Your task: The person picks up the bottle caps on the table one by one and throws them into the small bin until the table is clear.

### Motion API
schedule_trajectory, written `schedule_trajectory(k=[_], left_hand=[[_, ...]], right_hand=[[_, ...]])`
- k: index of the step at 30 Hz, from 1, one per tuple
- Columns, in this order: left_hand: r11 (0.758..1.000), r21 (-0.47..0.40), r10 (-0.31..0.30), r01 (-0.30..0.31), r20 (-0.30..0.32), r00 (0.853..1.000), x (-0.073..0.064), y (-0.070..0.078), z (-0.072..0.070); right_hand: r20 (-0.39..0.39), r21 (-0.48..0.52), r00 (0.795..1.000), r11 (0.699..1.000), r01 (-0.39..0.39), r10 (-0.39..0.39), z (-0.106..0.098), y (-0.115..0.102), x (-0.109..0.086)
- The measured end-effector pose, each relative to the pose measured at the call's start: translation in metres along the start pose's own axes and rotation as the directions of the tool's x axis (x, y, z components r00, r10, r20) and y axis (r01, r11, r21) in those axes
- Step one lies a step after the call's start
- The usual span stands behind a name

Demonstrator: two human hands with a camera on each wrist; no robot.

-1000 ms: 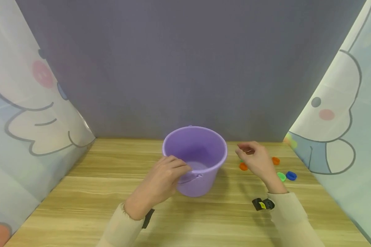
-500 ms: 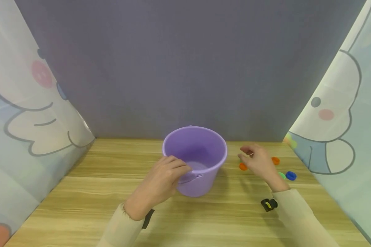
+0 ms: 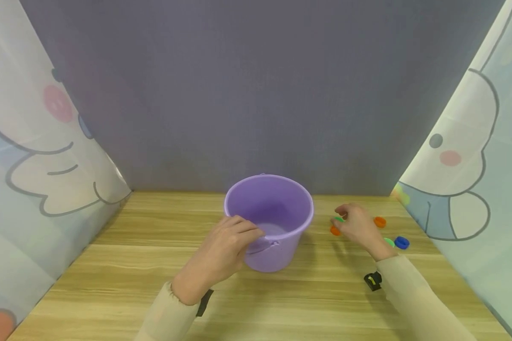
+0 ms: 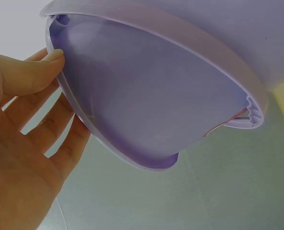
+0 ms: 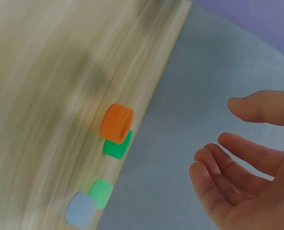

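Observation:
A purple bucket [image 3: 269,253] stands upright on the table. My left hand [image 3: 226,246] holds it at the near left of its rim; in the left wrist view the thumb [image 4: 34,74] lies inside the purple edge, with the fingers behind it. My right hand [image 3: 358,227] is above the table, right of the bucket, its fingers loosely bent and nothing between them in the right wrist view. Just below its fingertips lie an orange bottle cap [image 3: 335,230] and a green bottle cap [image 3: 339,219], side by side. The hand appears apart from both.
Farther right are another orange cap [image 3: 380,221], a light green cap [image 3: 388,242] partly behind my wrist, and a blue cap [image 3: 402,243]. A grey panel [image 3: 260,94] rises behind the wooden table [image 3: 145,265]. Printed curtains [image 3: 461,156] hang on both sides.
My right hand has moved slightly right and down, away from the bucket and lower over the orange and green caps. The left hand and the bucket have stayed in place.

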State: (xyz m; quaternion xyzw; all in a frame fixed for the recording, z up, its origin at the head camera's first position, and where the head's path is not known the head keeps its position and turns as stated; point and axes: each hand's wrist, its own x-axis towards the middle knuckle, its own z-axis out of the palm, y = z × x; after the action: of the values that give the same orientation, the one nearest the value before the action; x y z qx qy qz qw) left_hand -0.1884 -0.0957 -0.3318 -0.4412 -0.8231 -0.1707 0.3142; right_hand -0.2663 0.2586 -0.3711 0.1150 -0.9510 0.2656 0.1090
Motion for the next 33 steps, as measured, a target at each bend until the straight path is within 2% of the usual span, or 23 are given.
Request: schedule_trajectory(k=[9, 15, 21, 27, 33], left_hand=[[1.0, -0.005, 0.007, -0.007, -0.004, 1.0, 0.002, 0.001, 0.001], [1.0, 0.004, 0.004, -0.004, -0.003, 1.0, 0.001, -0.001, 0.0], [1.0, 0.005, -0.001, 0.001, -0.002, 1.0, 0.0, -0.001, 0.0], [1.0, 0.001, -0.001, 0.001, -0.001, 1.0, 0.001, 0.0, 0.0], [1.0, 0.0, -0.001, 0.001, -0.002, 1.0, 0.0, -0.001, 0.001]], right_hand=[[0.095, -0.035, 0.993, 0.997, -0.07, 0.073, 0.005, 0.012, 0.005], [0.107, -0.05, 0.992, 0.997, -0.055, 0.06, 0.012, 0.017, 0.01], [0.14, -0.063, 0.983, 0.992, -0.111, 0.118, 0.016, 0.02, 0.013], [0.144, -0.097, 0.982, 0.989, -0.11, 0.123, 0.016, 0.022, 0.013], [0.153, -0.101, 0.975, 0.984, -0.144, 0.159, 0.02, 0.023, 0.016]])
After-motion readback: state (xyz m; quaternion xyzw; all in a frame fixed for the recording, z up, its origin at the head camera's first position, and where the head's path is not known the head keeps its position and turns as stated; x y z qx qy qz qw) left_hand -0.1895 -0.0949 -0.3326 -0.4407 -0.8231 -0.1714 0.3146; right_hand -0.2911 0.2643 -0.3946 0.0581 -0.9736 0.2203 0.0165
